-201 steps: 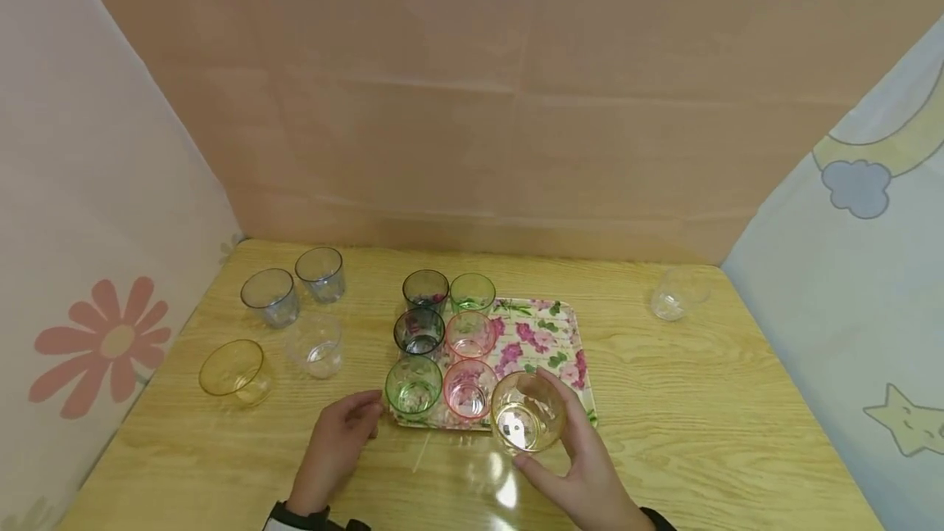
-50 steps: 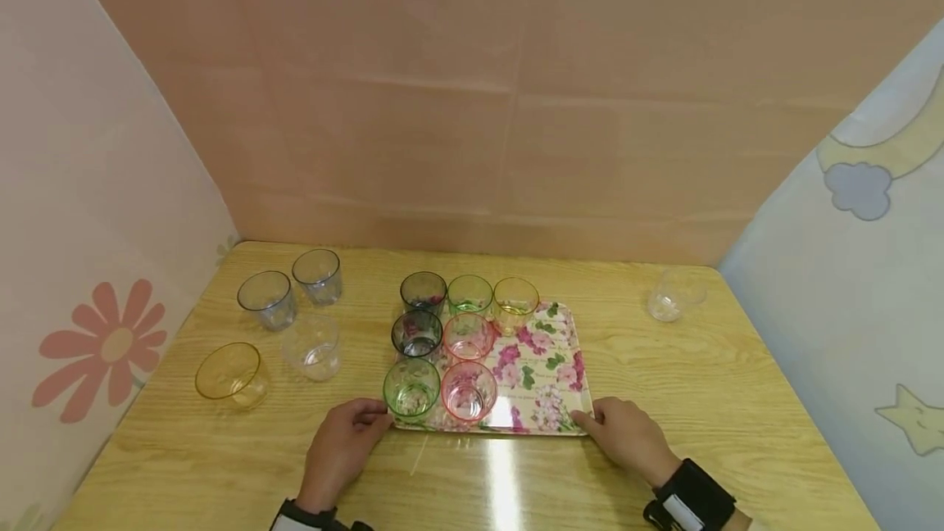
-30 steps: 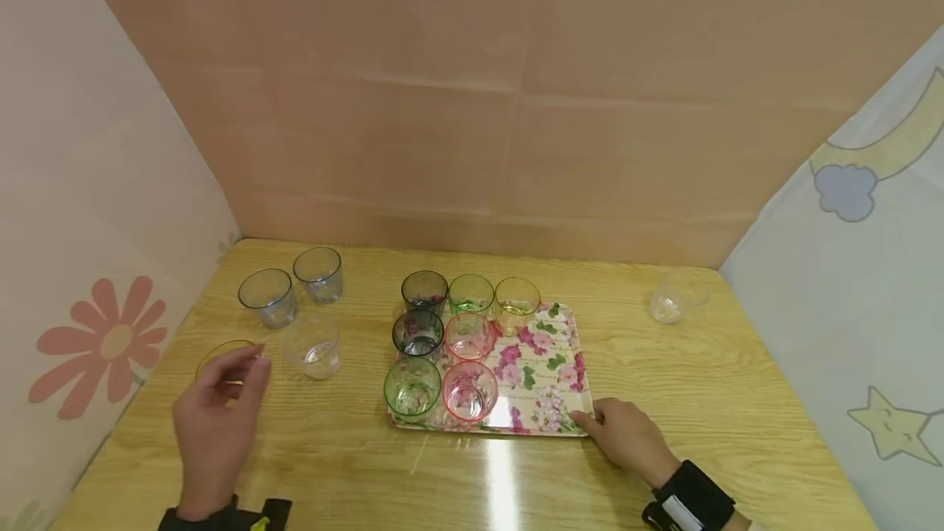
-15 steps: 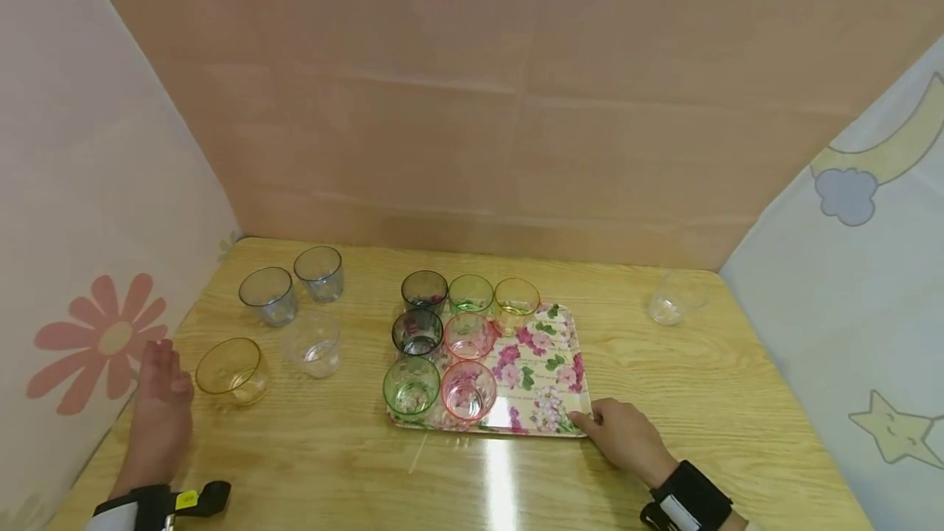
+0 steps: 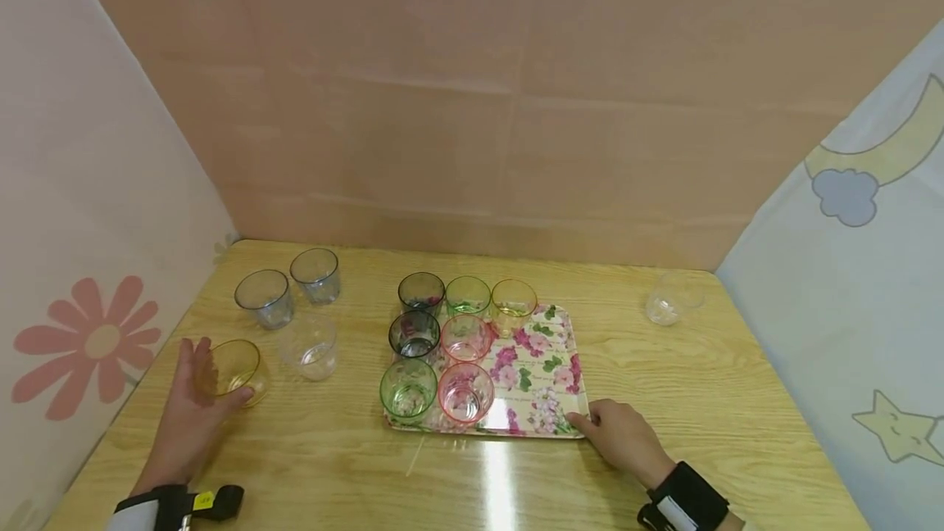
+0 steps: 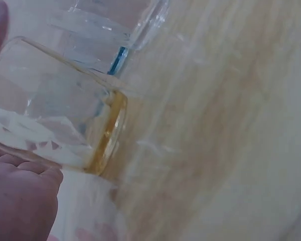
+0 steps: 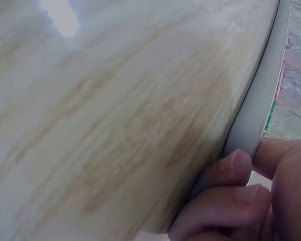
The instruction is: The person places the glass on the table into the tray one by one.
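Note:
At the left, my left hand (image 5: 188,416) stands round a yellow-rimmed drinking glass (image 5: 247,363), fingers fairly straight on its far-left side and thumb near its front. In the left wrist view the fingers (image 6: 25,173) lie along the glass (image 6: 108,135), while a gap shows between thumb and glass. My right hand (image 5: 623,437) pinches the near right corner of a flower-patterned tray (image 5: 546,400), thumb on top. The right wrist view has its other fingers (image 7: 226,201) curled at the tray's edge (image 7: 251,115). Several glasses stand upright on the tray: black, green, pink and yellow.
Behind the left hand stand two bluish glasses (image 5: 264,301) (image 5: 317,279). A clear glass (image 5: 310,351) is right of the yellow one. Another clear glass (image 5: 667,301) stands far right on the wooden table (image 5: 701,400). Cloth walls enclose the table's back and sides.
A yellow glass has gone from my right hand to the tray's back row. My right hand now holds the tray corner. My left hand left the tray and came round the left yellow glass.

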### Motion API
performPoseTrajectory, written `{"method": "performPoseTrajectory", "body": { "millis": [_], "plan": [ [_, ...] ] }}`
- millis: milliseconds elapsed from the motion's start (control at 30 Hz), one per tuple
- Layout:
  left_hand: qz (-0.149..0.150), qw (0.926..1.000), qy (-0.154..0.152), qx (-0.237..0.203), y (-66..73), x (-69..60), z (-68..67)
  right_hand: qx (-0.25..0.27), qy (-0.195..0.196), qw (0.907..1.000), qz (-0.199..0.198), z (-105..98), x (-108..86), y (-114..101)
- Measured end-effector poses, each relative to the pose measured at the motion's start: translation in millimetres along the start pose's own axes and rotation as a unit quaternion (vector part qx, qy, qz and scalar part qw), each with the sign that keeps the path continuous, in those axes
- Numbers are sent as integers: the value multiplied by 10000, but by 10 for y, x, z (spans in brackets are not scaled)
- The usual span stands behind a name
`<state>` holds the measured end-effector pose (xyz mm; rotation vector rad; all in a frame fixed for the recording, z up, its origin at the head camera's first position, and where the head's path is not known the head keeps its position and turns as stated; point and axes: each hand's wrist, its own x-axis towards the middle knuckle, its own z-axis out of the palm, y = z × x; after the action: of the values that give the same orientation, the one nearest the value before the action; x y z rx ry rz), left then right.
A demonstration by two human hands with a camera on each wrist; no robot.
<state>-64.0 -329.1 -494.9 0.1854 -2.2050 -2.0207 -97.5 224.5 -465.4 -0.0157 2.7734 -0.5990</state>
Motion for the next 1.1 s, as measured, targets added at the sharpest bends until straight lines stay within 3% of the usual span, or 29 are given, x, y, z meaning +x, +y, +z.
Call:
{"method": "performPoseTrajectory", "body": {
  "millis": [167,267,500,733,1100],
  "plan": [
    [-129,9959,265,859,-12,-28,-4,-28,-14,10000,34,3,4,0],
    [-35,9947,363,959,-35,-23,-10,-52,-19,10000,73,10,8,8],
    [301,9983,447,231,-63,-34,-1,-79,-14,10000,26,10,9,9],
    [766,9947,373,-571,-15,-80,-7,-77,-33,10000,13,11,11,7],
    [1028,9942,-107,-299,195,-169,10,10,108,9999,-37,25,5,32]
  ]
}}
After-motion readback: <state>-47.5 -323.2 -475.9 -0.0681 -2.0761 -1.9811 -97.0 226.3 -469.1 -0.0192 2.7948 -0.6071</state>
